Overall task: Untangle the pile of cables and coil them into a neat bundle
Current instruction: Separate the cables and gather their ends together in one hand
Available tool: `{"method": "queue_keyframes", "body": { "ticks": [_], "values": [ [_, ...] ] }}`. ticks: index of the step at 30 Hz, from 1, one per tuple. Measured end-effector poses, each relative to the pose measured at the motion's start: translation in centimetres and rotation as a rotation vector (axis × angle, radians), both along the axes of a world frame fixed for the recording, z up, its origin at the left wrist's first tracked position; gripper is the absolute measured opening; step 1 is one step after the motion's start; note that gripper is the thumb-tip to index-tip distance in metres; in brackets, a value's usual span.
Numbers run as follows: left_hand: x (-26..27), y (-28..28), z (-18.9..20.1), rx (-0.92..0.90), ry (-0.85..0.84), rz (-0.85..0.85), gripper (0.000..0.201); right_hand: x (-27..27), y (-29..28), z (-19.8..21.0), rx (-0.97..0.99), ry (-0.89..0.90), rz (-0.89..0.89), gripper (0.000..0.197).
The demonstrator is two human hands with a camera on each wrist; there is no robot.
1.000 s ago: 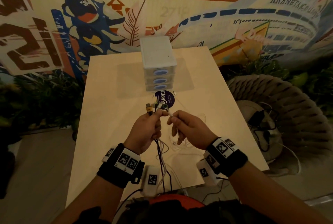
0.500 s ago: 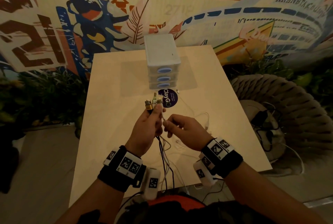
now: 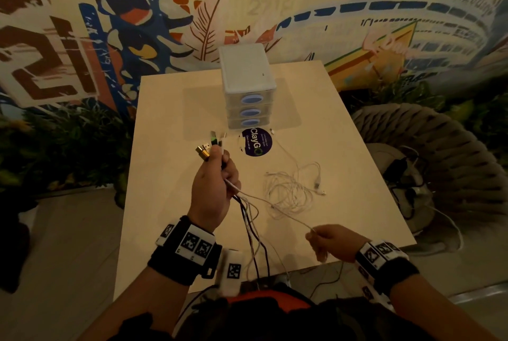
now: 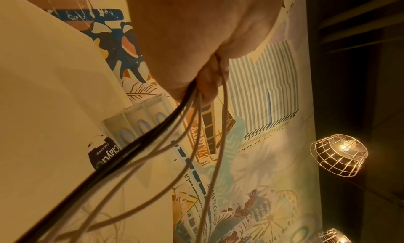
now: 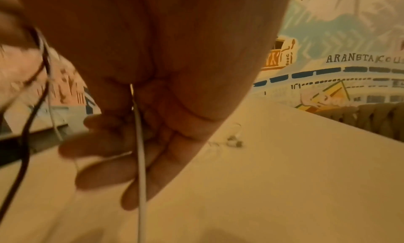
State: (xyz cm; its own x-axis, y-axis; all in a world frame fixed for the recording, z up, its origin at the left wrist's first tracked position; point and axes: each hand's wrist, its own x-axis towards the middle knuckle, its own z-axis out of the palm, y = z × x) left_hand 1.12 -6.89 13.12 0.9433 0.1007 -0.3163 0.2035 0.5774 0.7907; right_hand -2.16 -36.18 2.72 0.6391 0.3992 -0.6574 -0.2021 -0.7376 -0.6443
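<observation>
The head view alone shows the whole layout: the left hand (image 3: 213, 192) raised over the table (image 3: 170, 181), fingers curled round a bunch of cables (image 3: 254, 233) whose plugs (image 3: 210, 147) fan out above the fist. From that fist one white cable (image 3: 275, 207) runs taut to the right hand (image 3: 331, 244) near the table's front edge. A loose white coil (image 3: 292, 189) lies flat on the table between the hands and a three-drawer organiser (image 3: 247, 88), just behind a round dark sticker (image 3: 257, 143).

The left wrist view adds that black and pale strands (image 4: 174, 129) leave the closed palm (image 4: 196, 39) and hang downward. The right wrist view shows the white cable (image 5: 140, 143) pinched between thumb and fingers (image 5: 102, 176), crossing the curled fingertips.
</observation>
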Motion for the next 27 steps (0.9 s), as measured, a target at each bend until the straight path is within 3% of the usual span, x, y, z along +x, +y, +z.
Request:
{"method": "queue_keyframes", "body": {
  "ticks": [4, 8, 12, 14, 16, 18, 22, 27],
  "values": [
    [-0.1, 0.3, -0.1, -0.029, -0.034, -0.036, 0.039, -2.7, -1.6, -2.0, -0.192, 0.013, 0.244, 0.023],
    [-0.6, 0.1, 0.0, -0.060, -0.030, -0.130, 0.039, -3.8, -0.9, -0.8, -0.254, -0.066, 0.239, 0.054],
    [-1.3, -1.2, 0.5, -0.075, -0.052, -0.262, 0.035, -1.4, 3.0, 5.4, 0.042, -0.268, 0.020, 0.073],
    [-1.7, -2.0, 0.6, -0.013, -0.113, -0.345, 0.033, 0.1, 5.9, 8.5, 0.202, -0.338, 0.021, 0.084],
    [-2.0, -2.7, 0.5, 0.138, -0.187, -0.419, 0.027, 1.2, 9.1, 9.9, 0.305, -0.305, 0.037, 0.067],
    [-2.2, -2.8, 0.5, 0.284, -0.224, -0.453, 0.027, 1.9, 11.4, 9.7, 0.400, -0.203, -0.025, 0.035],
    [-2.0, -1.1, 0.4, 0.354, -0.258, -0.468, 0.037, 1.6, 12.1, 7.9, 0.435, -0.162, -0.019, 0.007],
    [-1.9, -0.8, 0.1, 0.470, -0.288, -0.487, 0.038, 0.1, 11.2, 6.2, 0.369, -0.103, -0.033, 0.026]
  ]
}}
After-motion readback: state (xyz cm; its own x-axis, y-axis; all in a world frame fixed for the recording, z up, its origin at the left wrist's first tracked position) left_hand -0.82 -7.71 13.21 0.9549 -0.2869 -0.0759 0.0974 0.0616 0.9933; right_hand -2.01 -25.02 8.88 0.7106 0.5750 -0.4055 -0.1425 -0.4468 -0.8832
